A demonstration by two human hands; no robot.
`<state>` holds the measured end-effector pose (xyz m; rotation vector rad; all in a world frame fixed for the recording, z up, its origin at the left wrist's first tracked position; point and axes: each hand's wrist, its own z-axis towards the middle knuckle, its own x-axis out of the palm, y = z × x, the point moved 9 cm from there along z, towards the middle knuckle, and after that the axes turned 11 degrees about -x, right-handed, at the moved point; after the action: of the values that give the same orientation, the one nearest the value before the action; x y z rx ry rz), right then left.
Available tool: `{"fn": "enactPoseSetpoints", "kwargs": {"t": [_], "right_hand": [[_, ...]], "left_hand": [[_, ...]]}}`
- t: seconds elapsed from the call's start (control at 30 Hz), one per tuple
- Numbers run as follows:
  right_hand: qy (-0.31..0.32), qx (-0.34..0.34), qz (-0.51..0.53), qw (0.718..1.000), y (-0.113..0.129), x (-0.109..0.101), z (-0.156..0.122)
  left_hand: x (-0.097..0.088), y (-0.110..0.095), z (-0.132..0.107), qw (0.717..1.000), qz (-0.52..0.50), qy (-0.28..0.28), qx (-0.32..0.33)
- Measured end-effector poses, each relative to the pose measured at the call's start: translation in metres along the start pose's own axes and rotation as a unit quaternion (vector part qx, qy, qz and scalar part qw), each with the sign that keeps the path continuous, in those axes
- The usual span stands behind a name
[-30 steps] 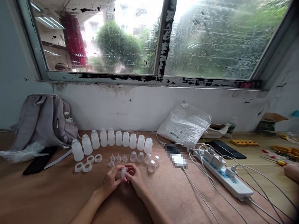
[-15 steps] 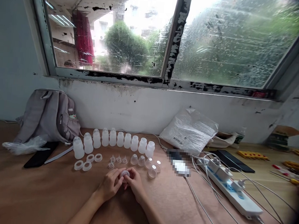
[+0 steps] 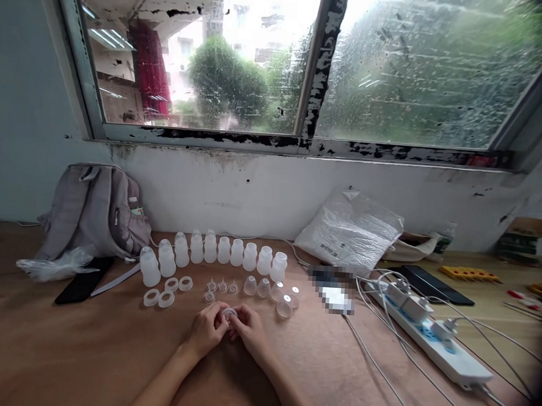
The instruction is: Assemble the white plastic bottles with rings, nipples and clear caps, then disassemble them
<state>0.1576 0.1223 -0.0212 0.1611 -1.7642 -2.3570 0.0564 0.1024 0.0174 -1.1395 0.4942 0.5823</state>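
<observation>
Both my hands meet low over the brown table, pinching one small translucent plastic cap between their fingertips. My left hand grips it from the left and my right hand from the right. Just beyond them lie several small clear nipples and domed caps, with three white rings to the left. A curved row of several small translucent bottles stands behind those.
A grey backpack leans on the wall at the left, with a black phone and a crumpled plastic bag in front. A white plastic bag, a power strip with cables and dark phones lie to the right.
The piece between my fingers has turned from upright to showing its round face. My hands stay together at the same spot while the view shifts slightly to the left.
</observation>
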Motion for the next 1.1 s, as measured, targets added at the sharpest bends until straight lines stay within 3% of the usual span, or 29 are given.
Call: {"fn": "enactPoseSetpoints", "kwargs": {"t": [0.3, 0.57, 0.77, 0.93, 1.1], "right_hand": [[-0.026, 0.005, -0.015, 1.0, -0.006, -0.003, 0.003], [0.058, 0.031, -0.014, 0.998, -0.012, 0.01, 0.012], [0.06, 0.035, 0.035, 0.997, -0.008, 0.011, 0.013], [0.051, 0.018, 0.04, 0.998, -0.002, 0.01, 0.013], [0.023, -0.002, 0.003, 1.0, 0.002, 0.006, 0.01]], "left_hand": [[0.003, 0.003, 0.007, 0.993, -0.088, 0.051, -0.052], [0.016, 0.031, 0.016, 0.976, -0.143, 0.107, -0.126], [0.023, 0.034, 0.014, 0.959, -0.212, 0.135, -0.13], [0.016, 0.024, 0.009, 0.954, -0.237, 0.128, -0.133], [-0.002, -0.007, 0.005, 0.979, -0.159, 0.122, -0.034]]}}
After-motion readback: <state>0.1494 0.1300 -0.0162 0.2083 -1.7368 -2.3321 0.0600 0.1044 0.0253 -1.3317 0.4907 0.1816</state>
